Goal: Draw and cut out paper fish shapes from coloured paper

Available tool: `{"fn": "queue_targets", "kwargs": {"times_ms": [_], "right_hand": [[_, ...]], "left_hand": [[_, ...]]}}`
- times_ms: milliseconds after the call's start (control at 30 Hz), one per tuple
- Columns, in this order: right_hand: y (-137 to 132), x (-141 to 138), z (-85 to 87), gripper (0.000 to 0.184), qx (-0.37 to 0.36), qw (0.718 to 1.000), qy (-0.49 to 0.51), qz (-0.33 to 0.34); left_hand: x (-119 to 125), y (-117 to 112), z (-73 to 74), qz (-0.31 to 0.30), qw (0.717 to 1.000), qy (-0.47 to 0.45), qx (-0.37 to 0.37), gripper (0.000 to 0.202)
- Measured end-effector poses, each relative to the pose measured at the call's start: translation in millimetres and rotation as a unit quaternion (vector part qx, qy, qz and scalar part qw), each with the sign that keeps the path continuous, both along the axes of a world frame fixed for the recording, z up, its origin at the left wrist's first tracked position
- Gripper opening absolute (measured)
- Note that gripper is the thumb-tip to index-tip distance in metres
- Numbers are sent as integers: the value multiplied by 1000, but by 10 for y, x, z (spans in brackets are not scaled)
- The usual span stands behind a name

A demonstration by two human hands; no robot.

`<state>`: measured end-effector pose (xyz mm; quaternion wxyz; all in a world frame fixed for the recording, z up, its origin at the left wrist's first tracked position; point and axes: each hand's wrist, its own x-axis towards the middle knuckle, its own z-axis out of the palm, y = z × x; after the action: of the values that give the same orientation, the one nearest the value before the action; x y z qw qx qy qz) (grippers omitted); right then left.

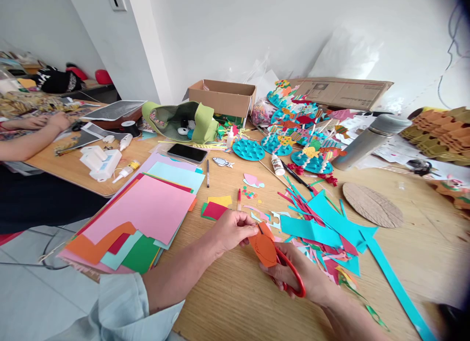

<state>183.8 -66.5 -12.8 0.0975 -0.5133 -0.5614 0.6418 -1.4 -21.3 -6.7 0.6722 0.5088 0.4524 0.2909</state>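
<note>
Watching from afar through the head camera, I see both hands close together, just above the wooden table (227,302). The left hand (233,231) pinches a piece of orange paper (264,249) with a dark drawn outline, and the right hand (295,272) is clamped on red scissors (290,277), their blades at the paper's upper edge. Just right of the hands lies a heap of teal paper scraps (316,231); a stack of coloured paper (139,218) sits to the left. Farther off, I can make out a phone (187,153), a glue bottle (278,164) and a co-worker's hands (55,121) at the table's far left.
</note>
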Motion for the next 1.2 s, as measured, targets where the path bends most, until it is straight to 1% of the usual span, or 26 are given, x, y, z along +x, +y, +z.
{"fn": "queue_targets", "kwargs": {"times_ms": [167,333,533,600,800,933,1067,1200], "right_hand": [[-3,-7,-7,20,16,1000,-7,-3],[-3,-30,43,21,25,1000,4,-13],[18,-21,43,20,61,998,20,-17],[25,-17,35,20,73,997,19,-17],[28,-45,90,17,75,996,31,-19],[26,-65,128,23,77,996,36,-29],[23,-51,95,25,74,995,50,-37],[21,-31,51,33,87,993,44,-65]], "left_hand": [[0,1,-3,7,1000,2,-2,20],[-10,-7,11,5,1000,-5,-7,23],[-16,-10,37,-30,999,-18,-28,23],[-17,-10,33,-34,999,-24,-35,22],[-21,-7,3,-20,998,-44,-46,20],[-17,0,-23,-5,998,-52,-40,18],[-8,11,-33,23,997,-70,-38,21],[-4,18,-4,45,993,-99,-39,23]]}}
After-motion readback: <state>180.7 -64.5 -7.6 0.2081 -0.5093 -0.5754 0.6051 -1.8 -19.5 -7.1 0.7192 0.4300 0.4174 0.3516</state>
